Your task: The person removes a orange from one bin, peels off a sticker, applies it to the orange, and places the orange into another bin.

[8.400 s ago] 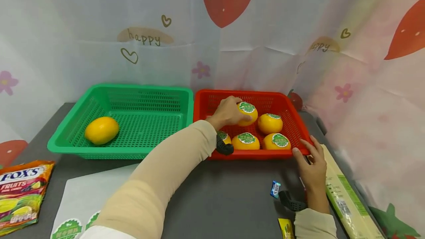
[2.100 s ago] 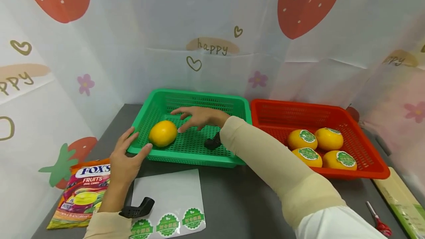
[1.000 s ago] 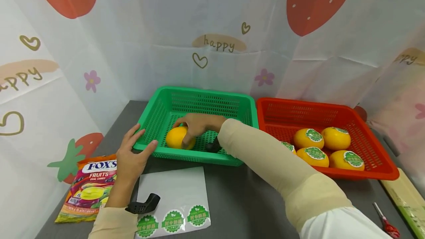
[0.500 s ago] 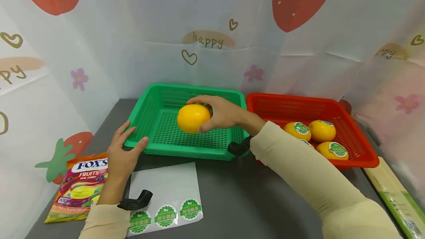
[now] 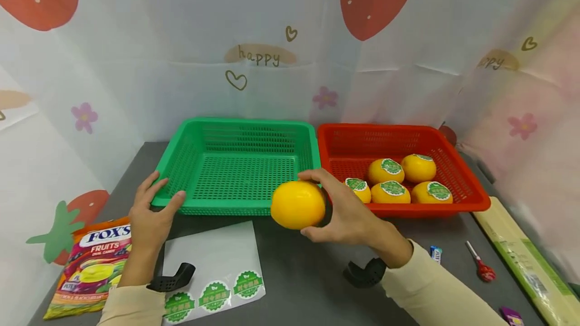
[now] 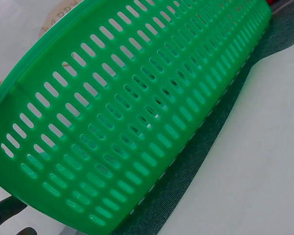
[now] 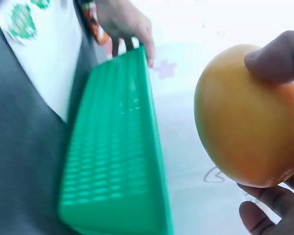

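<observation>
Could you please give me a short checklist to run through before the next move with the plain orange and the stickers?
1. Grip on the plain orange: ok; the right hand curls round it, above the table in front of the green basket.
2. Orange has no sticker: ok on the visible sides; the far side cannot be seen.
3. Stickers left on the sticker sheet: ok; three green ones sit along its near edge.
4. Green basket steadied: ok; the left hand rests on its near left corner.
5. Green basket empty: ok.
6. Red basket has room: ok; five labelled oranges sit toward its front, the back is free.
</observation>
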`<state>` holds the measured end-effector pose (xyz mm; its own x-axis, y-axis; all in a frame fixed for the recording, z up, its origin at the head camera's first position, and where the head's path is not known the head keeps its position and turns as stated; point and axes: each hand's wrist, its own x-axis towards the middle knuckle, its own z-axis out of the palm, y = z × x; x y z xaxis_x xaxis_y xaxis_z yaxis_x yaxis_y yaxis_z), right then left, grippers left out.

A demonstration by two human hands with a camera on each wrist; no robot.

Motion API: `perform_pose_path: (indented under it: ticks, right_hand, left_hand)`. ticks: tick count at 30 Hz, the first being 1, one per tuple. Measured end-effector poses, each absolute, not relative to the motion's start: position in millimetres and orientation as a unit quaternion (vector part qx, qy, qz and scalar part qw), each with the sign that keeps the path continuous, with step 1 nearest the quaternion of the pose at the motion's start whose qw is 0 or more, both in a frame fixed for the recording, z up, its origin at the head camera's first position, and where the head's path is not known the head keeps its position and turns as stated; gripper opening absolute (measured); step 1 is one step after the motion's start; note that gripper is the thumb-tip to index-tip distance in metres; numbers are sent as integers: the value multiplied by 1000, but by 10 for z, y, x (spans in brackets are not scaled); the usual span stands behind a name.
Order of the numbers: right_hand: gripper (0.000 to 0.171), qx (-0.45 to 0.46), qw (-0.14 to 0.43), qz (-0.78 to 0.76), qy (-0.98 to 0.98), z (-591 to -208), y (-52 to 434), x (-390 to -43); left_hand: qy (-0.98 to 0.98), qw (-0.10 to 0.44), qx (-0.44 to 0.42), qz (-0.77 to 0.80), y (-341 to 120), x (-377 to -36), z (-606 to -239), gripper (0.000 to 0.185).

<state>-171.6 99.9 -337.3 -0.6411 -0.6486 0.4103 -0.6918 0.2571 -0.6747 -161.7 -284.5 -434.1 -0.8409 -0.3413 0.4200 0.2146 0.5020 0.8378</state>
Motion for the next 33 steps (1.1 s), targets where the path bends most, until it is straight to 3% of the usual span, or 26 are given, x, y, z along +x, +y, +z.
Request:
perform_pose_path:
  ticks: [6,12,17,23,33]
  right_hand:
    - [84,398,22,439,-806,-3613,1269,-1393]
    - [81,351,-33,448,-821,-3898,1485,-1244]
    - [79,334,-62,447,-828,-4179,1596,-1235]
    - [76,317,-49,452,-832,-4446,1672,-1300]
    - [74,310,-78,496,-808,-4616,1719,-1374]
  left_hand:
    - [-820,290,30,-493,-2835,-1613,-4336,48]
    - [-817,293,30,-496,-2820,-1618,-4302,47]
    - [-822,284,32,-492,-2796,-1583,-4290,47]
    - [-829,272,38,-486,-2776,-1538,-4303,48]
    - [-834,274,44,-477,-2809,-1582,-4304,49]
